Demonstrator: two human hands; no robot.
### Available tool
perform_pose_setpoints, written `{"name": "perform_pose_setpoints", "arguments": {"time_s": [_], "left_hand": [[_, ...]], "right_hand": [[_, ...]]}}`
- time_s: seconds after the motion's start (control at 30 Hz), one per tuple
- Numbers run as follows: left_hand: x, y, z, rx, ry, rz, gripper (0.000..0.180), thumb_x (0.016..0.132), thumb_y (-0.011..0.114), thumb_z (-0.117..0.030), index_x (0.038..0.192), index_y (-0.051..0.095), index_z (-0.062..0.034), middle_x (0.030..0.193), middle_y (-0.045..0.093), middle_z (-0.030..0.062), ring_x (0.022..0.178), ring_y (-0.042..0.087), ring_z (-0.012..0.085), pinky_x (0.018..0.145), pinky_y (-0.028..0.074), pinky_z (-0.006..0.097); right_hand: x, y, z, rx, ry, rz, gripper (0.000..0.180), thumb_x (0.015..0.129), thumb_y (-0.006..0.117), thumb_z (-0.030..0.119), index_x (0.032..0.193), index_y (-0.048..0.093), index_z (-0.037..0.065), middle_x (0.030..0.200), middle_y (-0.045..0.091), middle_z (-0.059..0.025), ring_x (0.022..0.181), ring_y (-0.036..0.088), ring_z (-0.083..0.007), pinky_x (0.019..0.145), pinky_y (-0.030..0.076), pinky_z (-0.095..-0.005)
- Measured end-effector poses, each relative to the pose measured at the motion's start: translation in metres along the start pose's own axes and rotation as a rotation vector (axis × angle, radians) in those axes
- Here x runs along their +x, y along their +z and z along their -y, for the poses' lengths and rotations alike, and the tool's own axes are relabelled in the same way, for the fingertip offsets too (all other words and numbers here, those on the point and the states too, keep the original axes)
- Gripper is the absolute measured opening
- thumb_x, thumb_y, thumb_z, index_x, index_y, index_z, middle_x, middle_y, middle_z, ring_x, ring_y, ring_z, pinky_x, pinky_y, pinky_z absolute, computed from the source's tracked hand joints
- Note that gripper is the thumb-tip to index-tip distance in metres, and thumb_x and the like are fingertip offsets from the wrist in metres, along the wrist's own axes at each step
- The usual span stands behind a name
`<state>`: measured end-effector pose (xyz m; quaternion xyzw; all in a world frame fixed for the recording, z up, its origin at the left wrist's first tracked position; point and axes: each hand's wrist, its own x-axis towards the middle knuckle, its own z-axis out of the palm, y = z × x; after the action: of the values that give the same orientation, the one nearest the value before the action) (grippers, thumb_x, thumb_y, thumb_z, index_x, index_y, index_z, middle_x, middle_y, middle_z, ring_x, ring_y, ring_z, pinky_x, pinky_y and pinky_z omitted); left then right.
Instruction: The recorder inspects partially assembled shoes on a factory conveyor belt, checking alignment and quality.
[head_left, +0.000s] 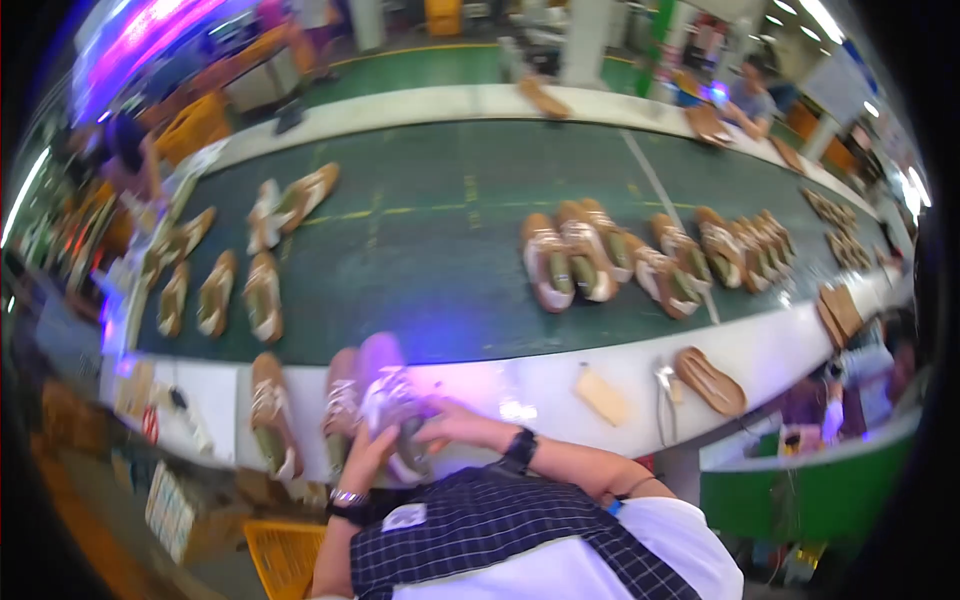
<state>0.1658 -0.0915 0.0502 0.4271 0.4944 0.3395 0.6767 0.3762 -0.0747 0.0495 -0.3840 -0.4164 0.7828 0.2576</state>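
Observation:
A lace-up shoe [388,385] stands on the white table ledge in front of me, toe pointing away and tinted violet by a light. My left hand [368,452] grips its left side near the heel. From the right, my right hand [448,424] holds the shoe around the heel opening; some fingertips are blurred or hidden. Close beside it on the left is a second brown shoe [342,395], partly covered by my left hand. Farther left, another tan shoe [268,410] with a green lining rests on the ledge.
Right along the ledge lie a beige pad [600,395], pliers [667,400] and a brown sole [710,380]. Several shoes [548,262] stand on the green conveyor belt [420,270], in groups left and right. A yellow crate [285,555] sits below my left arm. Other people work beyond the belt.

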Motion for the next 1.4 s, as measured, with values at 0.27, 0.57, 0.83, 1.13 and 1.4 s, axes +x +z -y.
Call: {"name": "perform_pose_setpoints", "arguments": {"time_s": [0.27, 0.57, 0.83, 1.13, 1.4], "left_hand": [[0.004, -0.002, 0.026, 0.512, 0.041, -0.203, 0.122, 0.056, 0.084, -0.038, 0.141, 0.012, 0.0111, 0.138, 0.029, 0.0311, 0.128, 0.033, 0.0381, 0.108, 0.026, 0.042], [0.020, -0.012, 0.035, 0.377, -0.024, -0.236, 0.105, 0.052, 0.077, -0.018, 0.137, 0.024, 0.0109, 0.126, 0.045, 0.0257, 0.115, 0.048, 0.0321, 0.098, 0.038, 0.034], [0.012, -0.004, 0.009, 0.570, 0.110, -0.361, 0.068, 0.064, 0.068, -0.009, 0.123, 0.044, 0.0129, 0.107, 0.059, 0.0182, 0.097, 0.058, 0.0258, 0.088, 0.045, 0.032], [0.043, 0.070, -0.050, -0.046, 0.159, -0.120, 0.044, 0.088, 0.053, -0.008, 0.128, 0.040, 0.0044, 0.116, 0.053, 0.0121, 0.105, 0.055, 0.0212, 0.092, 0.043, 0.032], [0.074, 0.075, -0.012, -0.731, -0.027, 0.041, 0.049, 0.092, 0.052, -0.032, 0.130, 0.044, -0.0014, 0.126, 0.053, 0.0152, 0.116, 0.052, 0.0293, 0.102, 0.040, 0.045]], "right_hand": [[0.012, -0.056, -0.012, -0.381, -0.229, -0.228, 0.062, 0.078, 0.068, 0.021, 0.132, 0.046, 0.000, 0.120, 0.056, -0.0137, 0.105, 0.055, -0.0227, 0.090, 0.046, -0.0351], [-0.012, -0.250, 0.010, -0.534, 0.079, -1.675, 0.059, 0.069, 0.070, 0.029, 0.110, 0.051, -0.008, 0.112, 0.055, -0.0306, 0.105, 0.055, -0.0426, 0.091, 0.043, -0.0436], [0.006, -0.299, 0.005, -0.563, 0.096, -1.427, 0.062, 0.069, 0.070, 0.033, 0.112, 0.051, -0.008, 0.106, 0.061, -0.0278, 0.098, 0.060, -0.0407, 0.088, 0.047, -0.0394], [-0.032, -0.162, 0.012, 0.567, -0.256, -0.468, 0.041, 0.086, 0.064, 0.026, 0.112, 0.056, -0.004, 0.101, 0.064, -0.0124, 0.087, 0.065, -0.0210, 0.076, 0.054, -0.0345], [-0.058, -0.129, 0.027, -0.254, -0.525, -0.429, 0.068, 0.080, 0.069, 0.039, 0.130, 0.046, -0.002, 0.130, 0.049, -0.0158, 0.126, 0.042, -0.0244, 0.105, 0.033, -0.0398]]}}
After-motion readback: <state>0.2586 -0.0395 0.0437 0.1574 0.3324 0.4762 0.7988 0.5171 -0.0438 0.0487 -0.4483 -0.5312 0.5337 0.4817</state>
